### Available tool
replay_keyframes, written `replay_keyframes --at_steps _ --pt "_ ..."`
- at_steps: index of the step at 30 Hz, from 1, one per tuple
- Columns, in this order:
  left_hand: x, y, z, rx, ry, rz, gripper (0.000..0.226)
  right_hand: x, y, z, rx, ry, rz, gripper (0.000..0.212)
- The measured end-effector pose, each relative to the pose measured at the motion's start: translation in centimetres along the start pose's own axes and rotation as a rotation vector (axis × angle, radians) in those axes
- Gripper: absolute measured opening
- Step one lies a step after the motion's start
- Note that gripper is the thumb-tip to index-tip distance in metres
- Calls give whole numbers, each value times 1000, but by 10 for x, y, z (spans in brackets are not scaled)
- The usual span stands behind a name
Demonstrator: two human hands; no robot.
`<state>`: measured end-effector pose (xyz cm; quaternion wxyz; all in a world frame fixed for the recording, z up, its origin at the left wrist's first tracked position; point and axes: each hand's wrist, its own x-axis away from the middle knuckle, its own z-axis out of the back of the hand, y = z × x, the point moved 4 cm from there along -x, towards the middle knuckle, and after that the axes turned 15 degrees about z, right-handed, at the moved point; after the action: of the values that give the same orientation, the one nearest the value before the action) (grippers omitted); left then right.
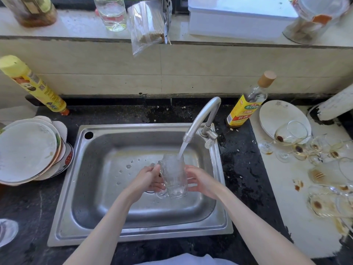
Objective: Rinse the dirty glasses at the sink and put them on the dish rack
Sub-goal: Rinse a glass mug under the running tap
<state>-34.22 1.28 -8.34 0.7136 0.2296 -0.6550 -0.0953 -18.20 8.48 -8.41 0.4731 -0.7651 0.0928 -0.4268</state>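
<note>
A clear textured glass mug (pixel 174 175) stands upright over the steel sink (pixel 107 150), under the running stream from the faucet (pixel 205 116). My left hand (pixel 148 178) grips it on the handle side, and my right hand (pixel 201 181) cups its other side with curled fingers. Water pours into the mug's mouth. Several dirty glasses (pixel 292 135) with brown residue lie and stand on the stained white surface (pixel 298 222) at the right.
A stack of white plates (pixel 28 150) sits left of the sink. A yellow bottle (pixel 36 87) leans at the back left, and a bottle with a yellow label (pixel 246 106) stands behind the faucet. A white plate (pixel 275 115) lies at the back right. Jars and a bag line the sill.
</note>
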Motion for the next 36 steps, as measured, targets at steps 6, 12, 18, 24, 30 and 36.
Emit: replay_keyframes --at_steps 6,12,18,24,30,36 --pt "-8 -14 -16 73 -37 268 37 3 21 7 146 19 -238 42" --pt "-10 -15 -20 175 -87 337 39 3 19 15 166 114 -267 46" --pt "-2 -1 -22 72 -140 167 28 1 12 7 66 124 -129 26" --pt "7 10 -20 -90 56 -210 20 -3 -3 6 -89 132 93 36" --pt "15 19 -12 -175 104 -372 16 -2 -20 7 -77 91 207 53" --pt "16 11 -9 -154 107 -408 27 -2 -20 4 -27 81 262 52"
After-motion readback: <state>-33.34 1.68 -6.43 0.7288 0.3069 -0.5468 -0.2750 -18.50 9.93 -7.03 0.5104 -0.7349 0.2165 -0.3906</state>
